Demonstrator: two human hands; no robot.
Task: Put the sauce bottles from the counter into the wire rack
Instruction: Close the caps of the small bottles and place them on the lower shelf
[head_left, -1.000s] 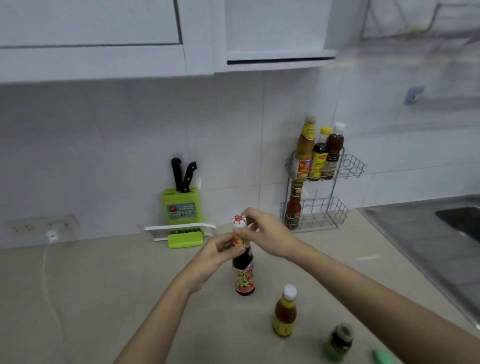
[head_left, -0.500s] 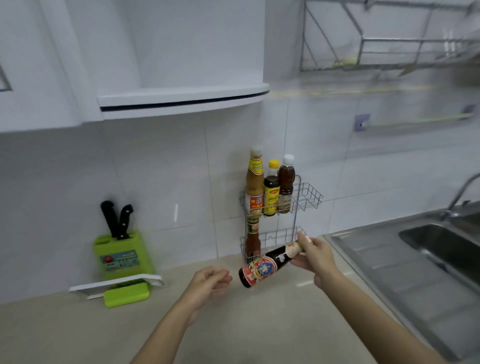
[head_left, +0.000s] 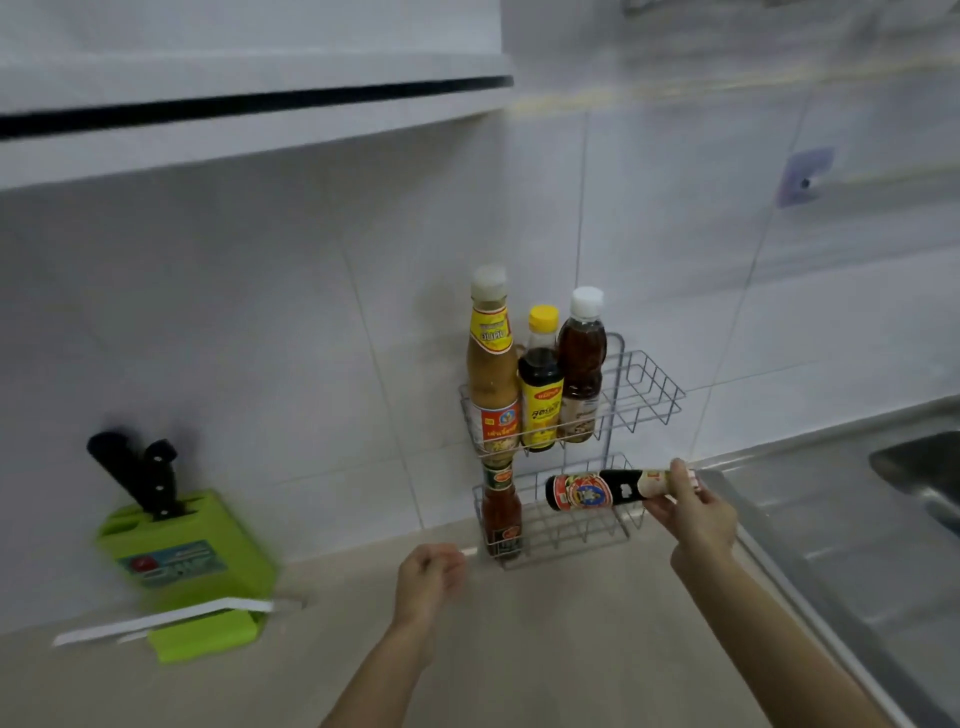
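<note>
A two-tier wire rack (head_left: 649, 387) stands against the tiled wall. Its upper tier holds a tall tan sauce bottle (head_left: 491, 364), a yellow-capped dark bottle (head_left: 540, 389) and a white-capped brown bottle (head_left: 582, 364). A red sauce bottle (head_left: 501, 512) stands at the left of the lower tier. My right hand (head_left: 693, 512) grips the neck of a dark sauce bottle (head_left: 597, 491), which lies almost horizontal over the lower tier with its base pointing left. My left hand (head_left: 428, 577) hovers over the counter in front of the rack, fingers curled, holding nothing.
A green knife block (head_left: 182, 551) with black-handled knives stands at the left by the wall, a white and green tool (head_left: 171, 621) lying before it. A steel sink (head_left: 914, 467) and its drainboard fill the right side. A white cabinet hangs overhead.
My right hand has lifted the dark bottle off the counter, tipped it sideways and carried it to the rack's lower tier. My left hand let go of it and curled up. The view moved closer.
</note>
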